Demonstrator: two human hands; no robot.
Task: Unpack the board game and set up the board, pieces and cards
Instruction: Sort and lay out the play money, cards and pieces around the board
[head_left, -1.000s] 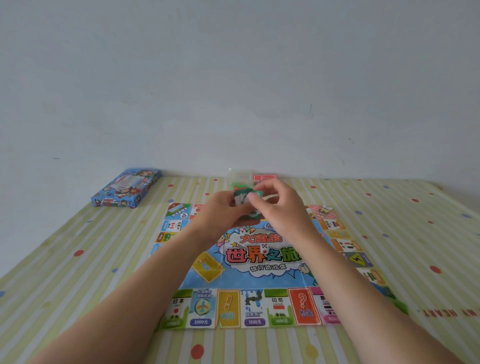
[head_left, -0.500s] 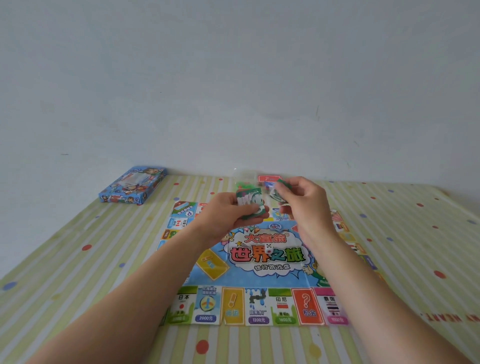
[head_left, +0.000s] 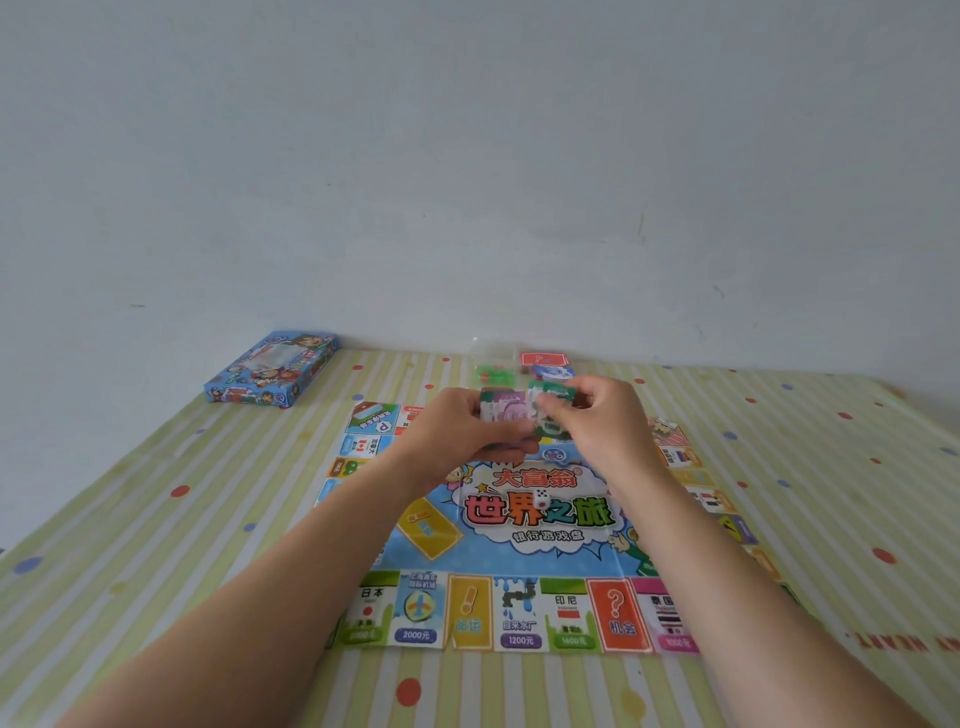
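Over the far half of the board, lifted off the surface: fingers (head_left: 517, 446) of the left hand (head_left: 467, 426) curled under and round a small stack of cards (head_left: 501, 408), purple face up. Just beside it, touching at the fingertips: right hand (head_left: 597, 426), thumb and forefinger pinching a green-edged card (head_left: 550, 391) at the stack's right end. Forearms slanting in from the table's near edge, passing over the board's left and right sides.

Below the hands, unfolded flat on the middle of the table: game board (head_left: 519, 545), near edge running along the table's near edge with a strip of bare cloth between. White die (head_left: 542, 498) on the centre print, apart from both hands.

Past the board's far edge, close to the wall: clear bag (head_left: 491, 364) holding green pieces; just beside it a red card pile (head_left: 543, 358) and a blue pile (head_left: 553, 372), the latter partly hidden by the held cards. At the table's far left corner, against the wall: blue game box (head_left: 270, 371), well apart from the board.

Left and right of the board, out to both side edges: wide open stretches of striped, dotted tablecloth (head_left: 156, 545).
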